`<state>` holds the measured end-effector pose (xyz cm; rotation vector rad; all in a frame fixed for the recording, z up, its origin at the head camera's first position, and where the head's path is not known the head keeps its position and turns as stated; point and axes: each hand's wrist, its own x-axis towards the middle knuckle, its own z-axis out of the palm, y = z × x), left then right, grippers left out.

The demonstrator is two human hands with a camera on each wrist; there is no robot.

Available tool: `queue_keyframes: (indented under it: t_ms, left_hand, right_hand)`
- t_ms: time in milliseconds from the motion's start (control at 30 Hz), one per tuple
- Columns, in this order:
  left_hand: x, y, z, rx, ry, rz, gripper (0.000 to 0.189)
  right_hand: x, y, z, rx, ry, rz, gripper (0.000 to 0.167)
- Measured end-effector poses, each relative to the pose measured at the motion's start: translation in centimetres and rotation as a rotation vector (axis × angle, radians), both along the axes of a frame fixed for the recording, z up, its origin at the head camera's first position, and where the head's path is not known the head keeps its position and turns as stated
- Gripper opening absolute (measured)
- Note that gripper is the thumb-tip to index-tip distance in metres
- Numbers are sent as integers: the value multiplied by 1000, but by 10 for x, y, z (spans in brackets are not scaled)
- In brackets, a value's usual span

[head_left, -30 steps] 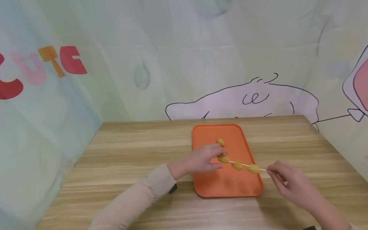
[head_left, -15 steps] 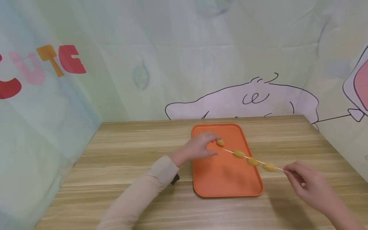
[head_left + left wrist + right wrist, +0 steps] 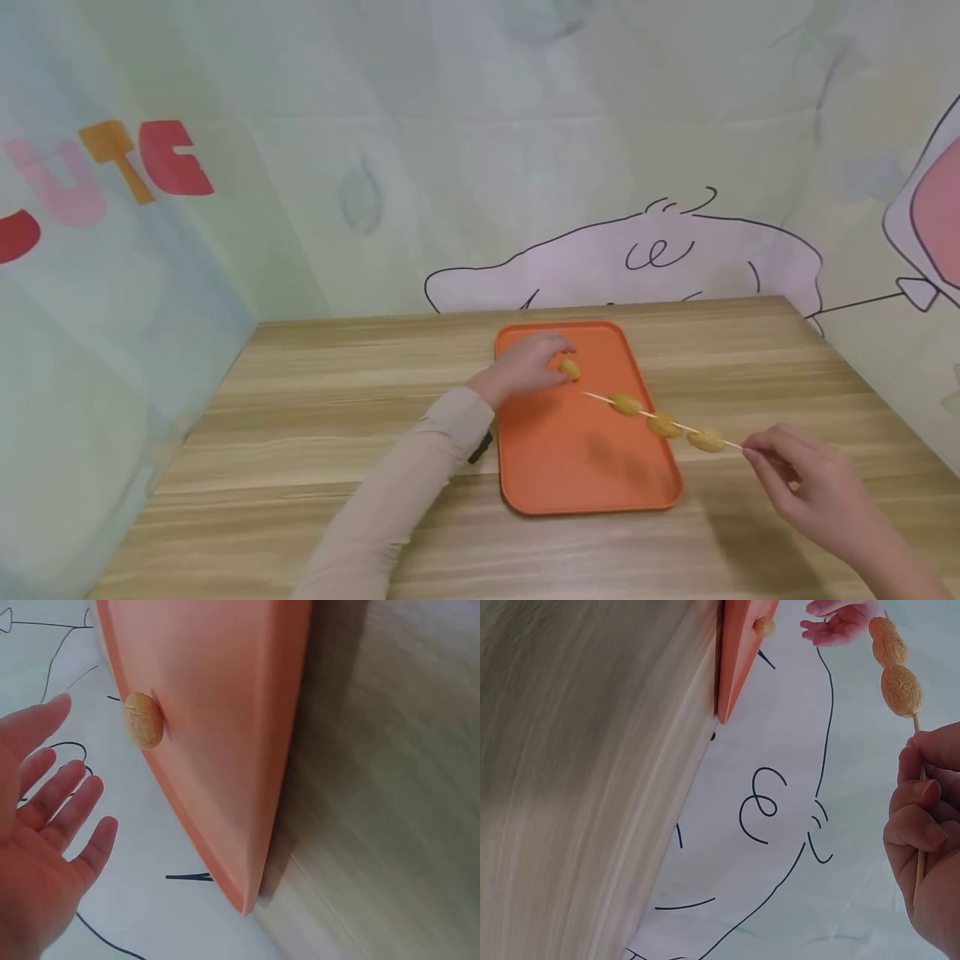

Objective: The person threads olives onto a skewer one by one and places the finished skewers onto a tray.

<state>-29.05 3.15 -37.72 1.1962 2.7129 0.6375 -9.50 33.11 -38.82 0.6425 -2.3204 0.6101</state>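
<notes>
A thin wooden skewer (image 3: 651, 414) with three golden-brown, wrinkled oval food pieces (image 3: 901, 691) along it slants over the right part of an orange tray (image 3: 570, 475). My right hand (image 3: 813, 479) pinches its right end between thumb and fingers; the bare tip points left. One more oval piece (image 3: 570, 370) lies on the tray near the far end. My left hand (image 3: 528, 364) hovers above the tray with thumb and fingers spread on either side of that loose piece. In the left wrist view, the left hand's fingers (image 3: 56, 810) are apart from the piece (image 3: 143, 721).
The tray sits on a wood-grain table (image 3: 360, 400), towards its far edge. Behind the table hangs a pale printed cloth (image 3: 450, 167) with cartoon drawings and coloured letters.
My left hand lets go of the skewered row and moves away to the far loose piece. My right hand has drawn the skewer to the right.
</notes>
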Motion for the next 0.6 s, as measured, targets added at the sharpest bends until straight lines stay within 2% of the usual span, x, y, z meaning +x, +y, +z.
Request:
queue_keyframes:
  t_ms: [67, 167, 267, 400, 600]
  left_hand:
    - [-3, 4, -2, -21, -11, 10, 45]
    - [-9, 9, -5, -42, -31, 19, 45]
    - [-15, 13, -10, -49, -54, 21, 44]
    - [-21, 15, -14, -65, -73, 18, 43]
    - [-27, 20, -22, -115, -22, -27, 39]
  right_hand:
    - [0, 1, 0, -4, -5, 5, 14]
    - [1, 3, -1, 3, 1, 18, 9]
    - [1, 6, -1, 9, 7, 23, 14]
    - [1, 6, -2, 6, 1, 16, 9]
    - [2, 5, -4, -3, -22, -16, 16]
